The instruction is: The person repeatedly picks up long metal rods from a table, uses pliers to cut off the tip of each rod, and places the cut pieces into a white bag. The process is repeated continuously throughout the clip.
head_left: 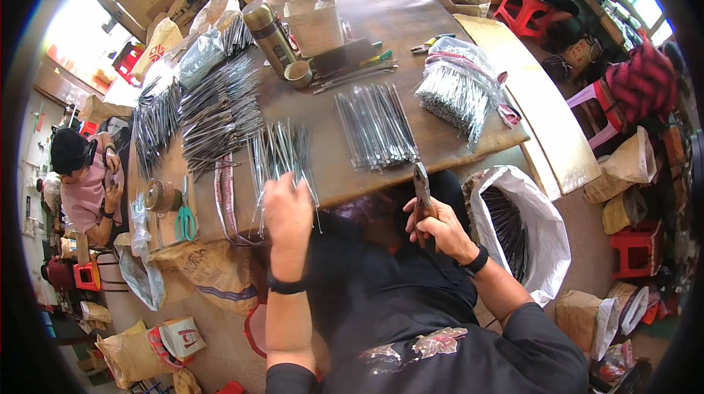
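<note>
My right hand (440, 227), at the table's near edge, is closed around the handles of pliers (422, 187), their metal jaws pointing up and away from me. My left hand (287, 207) is smeared by motion over the near end of a loose bunch of thin metal rods (282, 148). Whether its fingers grip one of them does not show. Between and beyond my hands lies a neat row of similar rods (376, 126). Larger heaps of rods (220, 104) cover the table's left side. To the right, a clear plastic bag (460, 60) is wrapped around a bundle of shiny rods.
A thermos (268, 36), a cup (298, 73) and a square bin (314, 23) stand toward the back of the brown table (381, 9). Green-handled scissors (185, 224) lie at the left. Beside my right arm is a white sack (546, 247) of dark rods. Another person (84, 181) sits left.
</note>
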Available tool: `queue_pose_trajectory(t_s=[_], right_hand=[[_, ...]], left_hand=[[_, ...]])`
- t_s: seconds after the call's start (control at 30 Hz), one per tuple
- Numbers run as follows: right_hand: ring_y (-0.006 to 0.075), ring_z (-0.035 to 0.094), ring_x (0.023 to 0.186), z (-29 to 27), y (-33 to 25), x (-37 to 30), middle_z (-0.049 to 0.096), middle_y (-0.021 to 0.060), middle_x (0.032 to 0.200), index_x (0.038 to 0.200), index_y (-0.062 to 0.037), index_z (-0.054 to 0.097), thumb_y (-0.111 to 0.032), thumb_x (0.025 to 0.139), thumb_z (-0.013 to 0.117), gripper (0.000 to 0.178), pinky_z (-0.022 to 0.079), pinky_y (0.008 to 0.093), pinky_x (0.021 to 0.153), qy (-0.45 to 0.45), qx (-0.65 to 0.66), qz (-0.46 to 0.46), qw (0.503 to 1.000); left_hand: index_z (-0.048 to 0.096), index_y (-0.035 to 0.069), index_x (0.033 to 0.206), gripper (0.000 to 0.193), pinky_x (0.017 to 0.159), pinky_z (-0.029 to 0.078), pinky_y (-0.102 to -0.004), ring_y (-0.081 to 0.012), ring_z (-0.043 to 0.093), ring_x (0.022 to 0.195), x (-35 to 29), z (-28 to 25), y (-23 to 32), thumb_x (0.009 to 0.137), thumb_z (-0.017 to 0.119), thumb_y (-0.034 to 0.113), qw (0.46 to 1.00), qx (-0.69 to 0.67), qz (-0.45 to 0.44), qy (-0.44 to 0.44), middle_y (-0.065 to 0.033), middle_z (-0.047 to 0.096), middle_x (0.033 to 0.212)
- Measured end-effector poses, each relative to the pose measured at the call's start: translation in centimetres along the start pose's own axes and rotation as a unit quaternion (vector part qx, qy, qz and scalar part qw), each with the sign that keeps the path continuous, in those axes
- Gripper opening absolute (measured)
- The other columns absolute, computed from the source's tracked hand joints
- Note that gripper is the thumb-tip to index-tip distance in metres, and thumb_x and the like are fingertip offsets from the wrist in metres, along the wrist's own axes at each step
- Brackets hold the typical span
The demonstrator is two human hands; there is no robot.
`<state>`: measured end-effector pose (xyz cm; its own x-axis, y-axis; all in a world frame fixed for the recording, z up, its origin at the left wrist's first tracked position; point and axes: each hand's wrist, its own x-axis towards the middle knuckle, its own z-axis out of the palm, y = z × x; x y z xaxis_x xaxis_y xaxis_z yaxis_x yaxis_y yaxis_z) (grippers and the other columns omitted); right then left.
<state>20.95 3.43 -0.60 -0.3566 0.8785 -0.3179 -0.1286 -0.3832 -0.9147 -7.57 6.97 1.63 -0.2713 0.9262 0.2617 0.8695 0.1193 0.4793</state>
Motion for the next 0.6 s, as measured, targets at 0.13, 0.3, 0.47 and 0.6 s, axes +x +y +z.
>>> queue_pose_trajectory(t_s=[0.13, 0.3, 0.47, 0.6], right_hand=[[0.0161, 0.060, 0.065, 1.0, -0.6, 0.0, 0.061, 0.0111, 0.079, 0.110, 0.0032, 0.052, -0.004, 0.073, 0.046, 0.039, 0.047, 0.0264, 0.054, -0.028, 0.012, 0.018, 0.999], [0.0163, 0.060, 0.064, 1.0, -1.1, -1.0, 0.062, 0.0113, 0.079, 0.109, 0.0032, 0.053, -0.003, 0.073, 0.046, 0.038, 0.046, 0.0255, 0.053, -0.035, 0.032, -0.009, 0.999], [0.0159, 0.059, 0.061, -0.8, -0.5, -1.5, 0.062, 0.0115, 0.077, 0.107, 0.0037, 0.055, -0.004, 0.072, 0.046, 0.037, 0.045, 0.0252, 0.054, 0.019, 0.040, -0.002, 0.999], [0.0153, 0.059, 0.059, -2.7, -0.4, -1.7, 0.063, 0.0114, 0.077, 0.105, 0.0029, 0.056, -0.004, 0.073, 0.046, 0.035, 0.046, 0.0253, 0.055, 0.066, 0.021, -0.013, 0.998]], left_hand=[[0.063, 0.003, 0.102, 0.028, 0.082, 0.050, -0.0449, -0.0379, 0.061, 0.094, 1.3, 3.7, 4.2, 0.087, 0.061, 0.026, 0.994, 0.012, -0.028, -0.109, -0.0187, 0.059, 0.104], [0.062, 0.003, 0.100, 0.034, 0.081, 0.051, -0.0452, -0.0382, 0.061, 0.094, 2.6, 7.8, 5.6, 0.084, 0.065, 0.033, 0.984, 0.036, -0.057, -0.163, -0.0194, 0.060, 0.102], [0.060, 0.002, 0.094, 0.022, 0.080, 0.051, -0.0459, -0.0392, 0.061, 0.093, 2.9, 8.7, 4.2, 0.080, 0.065, 0.018, 0.986, 0.058, -0.041, -0.150, -0.0199, 0.060, 0.101], [0.060, 0.001, 0.093, 0.018, 0.079, 0.052, -0.0459, -0.0408, 0.061, 0.091, 2.8, 8.7, 3.2, 0.079, 0.061, 0.011, 0.994, 0.064, -0.031, -0.086, -0.0213, 0.059, 0.100]])
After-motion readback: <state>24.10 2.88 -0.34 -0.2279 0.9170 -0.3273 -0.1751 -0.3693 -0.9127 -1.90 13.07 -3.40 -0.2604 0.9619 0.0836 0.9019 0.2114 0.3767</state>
